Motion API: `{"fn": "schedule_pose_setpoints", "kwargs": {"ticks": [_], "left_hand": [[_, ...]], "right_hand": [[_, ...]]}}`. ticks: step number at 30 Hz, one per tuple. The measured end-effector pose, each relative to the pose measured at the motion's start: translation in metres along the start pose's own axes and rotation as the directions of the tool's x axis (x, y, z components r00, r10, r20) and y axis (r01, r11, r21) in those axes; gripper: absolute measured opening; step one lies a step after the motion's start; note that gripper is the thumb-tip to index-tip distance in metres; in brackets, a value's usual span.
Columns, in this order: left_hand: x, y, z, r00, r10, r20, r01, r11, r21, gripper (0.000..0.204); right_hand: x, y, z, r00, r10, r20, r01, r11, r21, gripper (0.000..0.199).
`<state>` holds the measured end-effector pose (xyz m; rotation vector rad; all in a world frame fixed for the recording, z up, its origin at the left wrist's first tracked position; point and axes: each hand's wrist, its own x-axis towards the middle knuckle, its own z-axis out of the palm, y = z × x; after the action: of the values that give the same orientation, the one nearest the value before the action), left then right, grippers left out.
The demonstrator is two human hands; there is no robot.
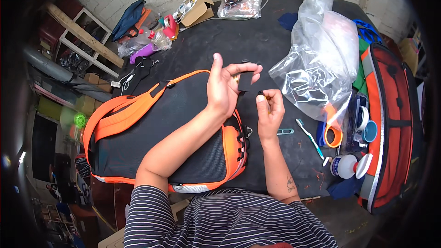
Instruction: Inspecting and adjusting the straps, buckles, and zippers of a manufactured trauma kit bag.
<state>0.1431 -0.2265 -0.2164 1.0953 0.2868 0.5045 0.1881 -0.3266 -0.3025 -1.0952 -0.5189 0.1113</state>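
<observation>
An orange and black backpack (151, 133) lies on the dark table, straps up, under my left forearm. Over its far right edge, my left hand (223, 82) is closed, with its fingers bent around a thin black strap (245, 92). A small yellowish bit shows by its palm, too small to name. Just to the right, my right hand (270, 112) is closed, thumb against fingers, on a small thing with a black and yellowish tip. The fingers hide most of that thing. The two hands are close together but apart.
Right of my hands lie a toothbrush (310, 138), a clear plastic bag (305, 59), orange-handled scissors (334, 137) and a white spray bottle (345, 166). A red and black bag (390, 124) stands at the right edge. Along the back are a cardboard box (198, 9) and a purple bottle (142, 53).
</observation>
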Motion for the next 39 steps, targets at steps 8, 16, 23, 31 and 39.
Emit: {"fn": "schedule_pose_setpoints", "kwargs": {"ticks": [8, 16, 23, 31, 39], "left_hand": [[-0.009, -0.008, -0.011, 0.999, -0.042, 0.022, 0.046, 0.974, -0.222, 0.070], [-0.008, -0.010, -0.013, 1.000, 0.015, -0.018, -0.017, 0.994, -0.109, 0.067], [-0.009, -0.010, -0.016, 1.000, 0.022, 0.011, -0.022, 1.000, -0.018, 0.062], [-0.007, -0.003, -0.031, 0.736, 0.028, 0.676, 0.404, 0.784, -0.472, 0.071], [-0.037, 0.005, -0.009, 0.987, -0.143, -0.070, 0.145, 0.989, 0.016, 0.052]], "right_hand": [[-0.002, -0.011, 0.024, 0.980, -0.167, 0.111, 0.192, 0.943, -0.273, 0.020], [-0.003, -0.012, 0.030, 0.983, -0.146, 0.115, 0.173, 0.944, -0.282, 0.020], [-0.004, -0.011, 0.011, 0.999, -0.031, 0.038, 0.036, 0.987, -0.160, 0.018], [0.001, -0.004, -0.004, 0.999, 0.034, -0.009, -0.034, 0.999, -0.039, 0.016], [-0.011, -0.012, 0.003, 0.942, 0.143, 0.302, -0.274, 0.850, 0.450, 0.043]]}}
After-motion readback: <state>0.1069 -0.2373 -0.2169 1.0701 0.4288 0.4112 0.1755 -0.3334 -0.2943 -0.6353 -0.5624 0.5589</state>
